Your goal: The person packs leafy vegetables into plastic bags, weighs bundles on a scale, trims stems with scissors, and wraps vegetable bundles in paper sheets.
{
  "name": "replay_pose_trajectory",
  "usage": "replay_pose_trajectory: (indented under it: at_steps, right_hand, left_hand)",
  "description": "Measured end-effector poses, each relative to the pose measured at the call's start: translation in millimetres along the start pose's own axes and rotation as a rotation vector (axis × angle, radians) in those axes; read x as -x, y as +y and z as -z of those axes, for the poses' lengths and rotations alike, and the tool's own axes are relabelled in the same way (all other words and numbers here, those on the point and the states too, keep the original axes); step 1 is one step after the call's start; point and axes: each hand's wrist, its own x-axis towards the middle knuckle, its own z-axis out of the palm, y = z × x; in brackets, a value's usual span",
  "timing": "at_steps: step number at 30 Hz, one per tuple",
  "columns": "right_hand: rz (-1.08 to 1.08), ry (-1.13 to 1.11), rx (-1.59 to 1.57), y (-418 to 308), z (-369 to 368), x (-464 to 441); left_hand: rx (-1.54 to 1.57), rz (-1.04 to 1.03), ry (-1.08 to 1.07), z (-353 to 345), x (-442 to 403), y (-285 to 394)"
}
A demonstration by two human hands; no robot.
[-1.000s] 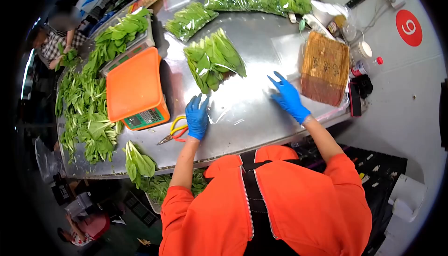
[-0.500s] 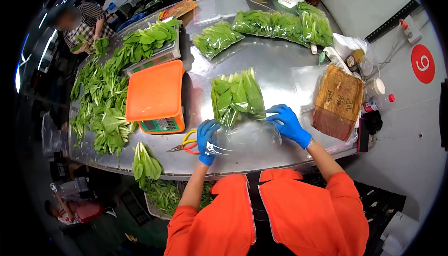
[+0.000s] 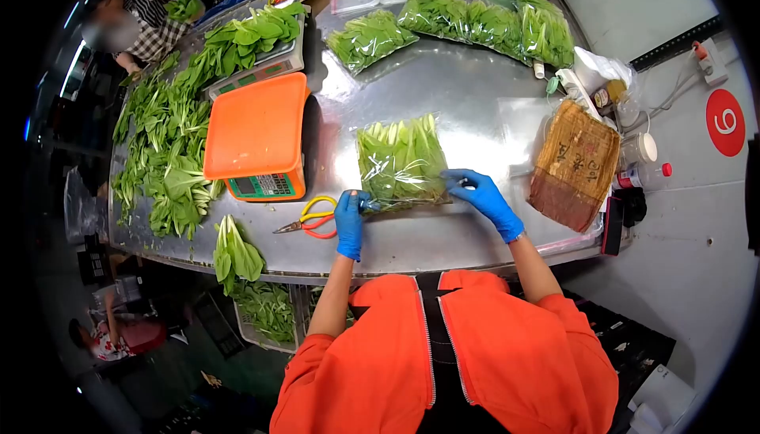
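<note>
- An orange plastic tray on a weighing scale with a green keypad sits between 10 and 11 o'clock from the left hand.
- Yellow-and-red-handled scissors lie on the grey metal desk, near that hand at 9 o'clock.
- The left hand, in a blue glove, has its fingers drawn in, seemingly closed on the lower-left corner of a clear plastic bag of leafy greens.
- The bag lies flat, between 1 and 2 o'clock from the left hand and at 10 from the right hand. It looks almost square, with no clear long axis; its stems point to 12. Neither hand is plainly nearer.
- The right hand, also blue-gloved, is half curled, fingertips at the bag's lower-right edge; whether it pinches the plastic, I cannot tell.
- A brown rectangular slab with dark writing lies at 2 o'clock from the right hand.
</note>
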Motion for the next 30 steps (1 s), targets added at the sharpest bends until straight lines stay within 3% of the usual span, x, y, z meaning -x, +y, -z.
replay_pose_trajectory:
  at_steps: [1, 3, 6, 8, 12, 15, 18, 23, 25, 27, 30]
  right_hand:
    - [0.148, 0.011, 0.184, -12, -3, -6]
    - [0.152, -0.016, 0.234, -24, -7, -26]
    - [0.166, 0.083, -0.003, -19, -13, -59]
    - [0.041, 0.1, -0.246, 0, -14, -80]
    - [-0.012, 0.154, -0.331, 17, -18, -92]
    - [0.005, 0.183, -0.325, 14, -22, -91]
    - [0.091, 0.241, -0.222, 24, -24, -97]
    - [0.148, 0.337, -0.076, 22, -23, -100]
    - [0.089, 0.362, 0.038, 20, -19, -109]
    - [-0.137, 0.285, -0.191, 7, -17, -114]
    - [-0.073, 0.26, -0.171, 33, -10, -138]
  left_hand:
    - [-0.019, -0.018, -0.003, 1, -1, -3]
    - [-0.041, -0.036, -0.001, 3, 0, -4]
    - [-0.055, -0.007, -0.037, 6, -2, -4]
    - [0.022, 0.09, -0.03, 15, -10, -20]
    - [0.005, 0.186, 0.002, 9, -3, 9]
    - [-0.002, 0.117, -0.057, -5, -13, 32]
    - [-0.17, -0.207, -0.033, -13, -42, 31]
    - [-0.305, -0.268, 0.043, -29, -81, 30]
    - [-0.515, -0.149, 0.131, -27, -108, 9]
    - [-0.454, -0.23, 0.154, -31, -123, -6]
    - [-0.545, -0.175, 0.2, -33, -133, -5]
